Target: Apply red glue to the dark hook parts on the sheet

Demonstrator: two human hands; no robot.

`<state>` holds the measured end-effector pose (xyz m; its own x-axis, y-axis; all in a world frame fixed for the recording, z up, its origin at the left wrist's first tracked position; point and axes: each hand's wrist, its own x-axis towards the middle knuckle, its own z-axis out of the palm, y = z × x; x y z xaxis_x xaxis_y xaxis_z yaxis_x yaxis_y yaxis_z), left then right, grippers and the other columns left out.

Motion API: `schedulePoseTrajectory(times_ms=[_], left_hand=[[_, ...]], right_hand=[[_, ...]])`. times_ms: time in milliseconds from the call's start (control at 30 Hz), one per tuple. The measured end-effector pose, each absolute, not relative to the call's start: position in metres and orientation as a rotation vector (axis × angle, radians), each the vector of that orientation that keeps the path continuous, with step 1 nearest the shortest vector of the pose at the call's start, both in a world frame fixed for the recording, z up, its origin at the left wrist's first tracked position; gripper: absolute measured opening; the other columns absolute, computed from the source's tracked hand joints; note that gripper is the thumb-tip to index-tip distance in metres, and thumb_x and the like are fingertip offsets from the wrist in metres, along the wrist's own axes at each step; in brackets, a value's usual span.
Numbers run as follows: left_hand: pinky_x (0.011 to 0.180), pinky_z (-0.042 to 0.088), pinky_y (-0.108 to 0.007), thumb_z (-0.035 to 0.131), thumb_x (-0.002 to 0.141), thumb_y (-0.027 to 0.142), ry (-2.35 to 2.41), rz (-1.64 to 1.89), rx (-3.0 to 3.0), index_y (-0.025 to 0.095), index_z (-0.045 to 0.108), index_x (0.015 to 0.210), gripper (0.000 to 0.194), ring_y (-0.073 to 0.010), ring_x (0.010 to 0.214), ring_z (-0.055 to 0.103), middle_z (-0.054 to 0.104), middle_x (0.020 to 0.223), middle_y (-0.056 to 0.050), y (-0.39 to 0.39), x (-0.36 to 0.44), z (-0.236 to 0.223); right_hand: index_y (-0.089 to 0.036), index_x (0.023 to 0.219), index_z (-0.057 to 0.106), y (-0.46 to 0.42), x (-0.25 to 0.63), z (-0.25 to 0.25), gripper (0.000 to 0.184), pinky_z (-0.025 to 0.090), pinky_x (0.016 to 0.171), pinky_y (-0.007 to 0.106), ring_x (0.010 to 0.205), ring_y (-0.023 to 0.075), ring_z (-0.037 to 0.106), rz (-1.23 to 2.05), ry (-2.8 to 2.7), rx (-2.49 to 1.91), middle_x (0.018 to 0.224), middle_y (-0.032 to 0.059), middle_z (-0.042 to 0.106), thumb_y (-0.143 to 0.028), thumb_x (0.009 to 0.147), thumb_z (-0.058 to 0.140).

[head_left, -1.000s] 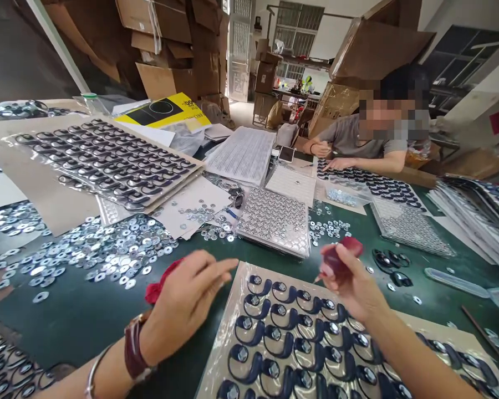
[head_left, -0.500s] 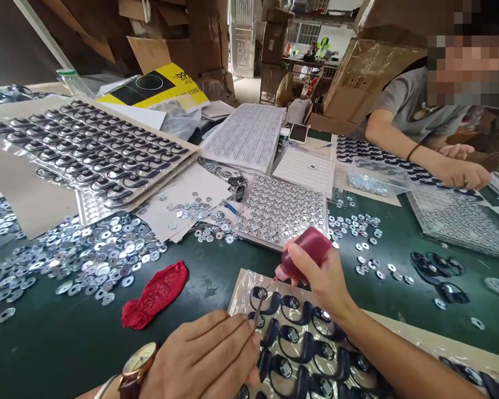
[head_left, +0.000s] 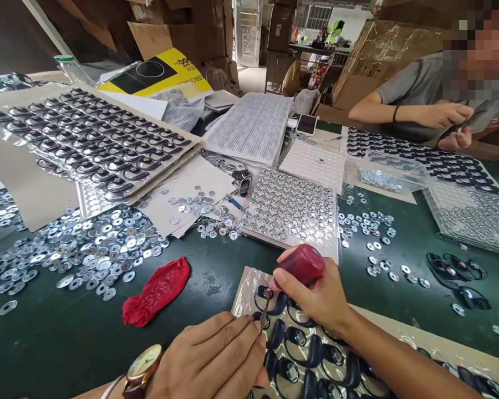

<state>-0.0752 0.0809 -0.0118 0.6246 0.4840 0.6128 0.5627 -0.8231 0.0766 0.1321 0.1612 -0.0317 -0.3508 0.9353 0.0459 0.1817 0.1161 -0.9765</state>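
Note:
My right hand (head_left: 316, 299) grips a dark red squeeze bottle (head_left: 303, 266), tilted with its pale nozzle down at the top left piece of a plastic-covered sheet (head_left: 243, 288). Rows of dark, curled plastic pieces (head_left: 311, 354) with shiny round centres lie on that sheet. My left hand (head_left: 216, 354), fingers together, rests over the sheet's left edge. From its fingertips a thin pointed tool (head_left: 265, 315) slants up to the same piece, close to the nozzle; the tool's rear end is hidden. A crumpled red cloth (head_left: 158, 291) lies left of the sheet.
Loose metal washers (head_left: 95, 249) cover the table's left side. Beyond my hands sits a tray of round metal parts (head_left: 291, 208). More filled sheets (head_left: 95, 138) are stacked at back left. A co-worker (head_left: 416, 105) sits at right behind a clear plastic box (head_left: 386, 172).
Both hands have come together at the sheet's top left corner. The pointed tool has come into view at my left fingertips. The bottle moved left and its nozzle lowered to the piece.

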Motion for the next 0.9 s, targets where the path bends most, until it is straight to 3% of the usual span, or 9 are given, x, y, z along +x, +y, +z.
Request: schedulePoseTrajectory(times_ms=[533,900], left_hand=[[0.101,0.048,-0.027,0.043,0.096,0.019,-0.925,-0.948,-2.678,0.012,0.068,0.099,0.026,-0.0156,0.099,0.068,0.072,0.101,-0.008,0.076,-0.076,-0.023],[0.105,0.045,-0.025,0.051,0.093,0.021,-0.955,-1.001,-2.664,0.012,0.068,0.098,0.02,-0.0145,0.097,0.069,0.073,0.098,-0.006,0.078,-0.076,-0.021]], right_hand=[[-0.019,0.085,0.064,0.163,0.132,-0.033,0.016,0.052,0.05,0.025,0.052,0.0138,0.06,1.069,-1.747,-1.147,0.062,-0.0008,0.067,-0.033,0.078,0.068],[-0.019,0.086,0.063,0.161,0.133,-0.031,0.016,0.052,0.05,0.025,0.049,0.013,0.06,1.008,-1.756,-1.136,0.06,-0.002,0.067,-0.032,0.078,0.068]])
